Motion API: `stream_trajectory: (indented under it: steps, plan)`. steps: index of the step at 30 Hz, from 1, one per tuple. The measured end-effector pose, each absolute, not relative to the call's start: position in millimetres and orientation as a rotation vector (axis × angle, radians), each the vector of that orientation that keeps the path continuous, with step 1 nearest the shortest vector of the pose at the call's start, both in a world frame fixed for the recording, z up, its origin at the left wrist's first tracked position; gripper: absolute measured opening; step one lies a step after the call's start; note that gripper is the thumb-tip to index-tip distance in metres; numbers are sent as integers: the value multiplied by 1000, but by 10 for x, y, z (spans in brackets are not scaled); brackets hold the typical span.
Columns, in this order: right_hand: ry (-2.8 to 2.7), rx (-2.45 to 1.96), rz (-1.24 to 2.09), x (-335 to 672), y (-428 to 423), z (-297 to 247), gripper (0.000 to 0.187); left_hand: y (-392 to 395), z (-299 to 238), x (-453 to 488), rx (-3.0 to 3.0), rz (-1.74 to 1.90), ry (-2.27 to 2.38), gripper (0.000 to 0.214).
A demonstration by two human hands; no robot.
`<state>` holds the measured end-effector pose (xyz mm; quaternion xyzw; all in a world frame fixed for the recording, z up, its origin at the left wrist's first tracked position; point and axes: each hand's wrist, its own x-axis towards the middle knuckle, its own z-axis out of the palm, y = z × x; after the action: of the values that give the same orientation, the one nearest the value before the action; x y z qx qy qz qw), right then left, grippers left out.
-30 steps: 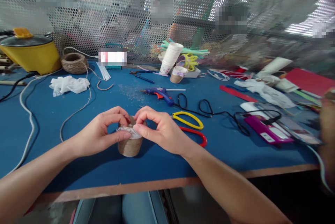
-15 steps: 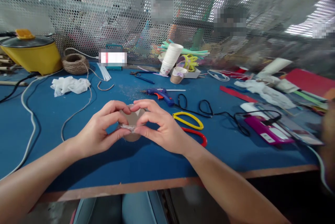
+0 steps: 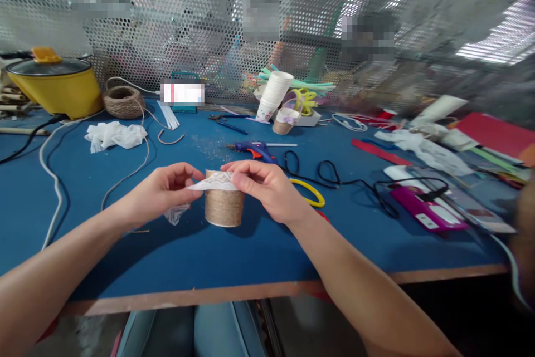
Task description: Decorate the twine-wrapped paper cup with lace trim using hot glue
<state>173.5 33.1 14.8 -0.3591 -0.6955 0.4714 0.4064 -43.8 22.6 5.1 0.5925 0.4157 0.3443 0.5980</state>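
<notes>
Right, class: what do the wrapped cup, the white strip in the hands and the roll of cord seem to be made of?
Wrapped cup: probably jute twine outside, matte brown with fine wound lines; the core is mostly hidden.
White strip: likely lace or thin fabric, soft-looking with a faint pattern.
Roll of cord: perhaps jute too, dull brown with coiled strands.

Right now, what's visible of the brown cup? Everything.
The brown cup looks wound in fine twine, with a pale edge at its base. It is roughly upright over the blue table; contact is unclear. White lace crosses its upper part. The right hand grips its upper right side, thumb over the lace; the left hand holds the lace to its left.
</notes>
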Motion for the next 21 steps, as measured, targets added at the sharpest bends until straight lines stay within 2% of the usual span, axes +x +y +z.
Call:
stream_trajectory:
  steps: [2, 5, 11, 21]
  plan:
    - [-1771, -910, 1197, 1742, 332, 160, 22, 238, 104, -494, 1363, 737, 935, 23]
    - [-1792, -844, 1213, 1751, 330, 162, 22, 246, 148, -563, 1283, 610, 806, 23]
    - [-1850, -728, 1267, 1746, 318, 141, 18, 244, 115, -594, 1024, 562, 516, 40]
    - [-1821, -736, 1319, 1730, 306, 146, 23, 275, 66, -496, 1277, 769, 812, 27]
